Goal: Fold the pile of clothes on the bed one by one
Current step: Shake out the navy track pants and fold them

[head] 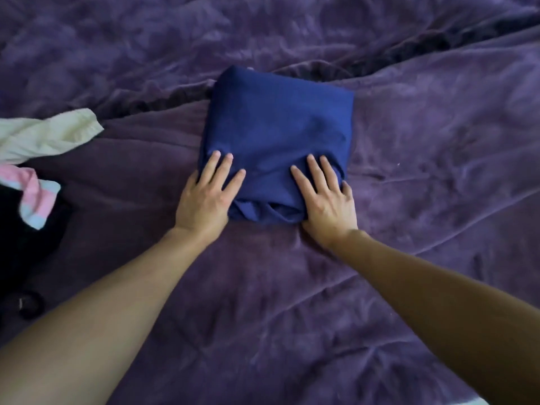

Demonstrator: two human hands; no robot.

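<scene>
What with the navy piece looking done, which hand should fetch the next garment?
Probably the left hand: the unfolded cream garment lies on its side; the right hand would cross over.

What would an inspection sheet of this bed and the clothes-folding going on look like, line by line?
Surface: rumpled purple bedspread.
Job's things: navy garment folded into a squarish packet in the middle; cream garment, pink-and-blue piece and black fabric lie unfolded at the left edge.
Clutter: nothing seen.
Hands: left hand and right hand both flat, fingers straight, pressing the navy garment's near edge.
Cables: nothing seen.
Surroundings: nothing seen beyond the bed.
</scene>
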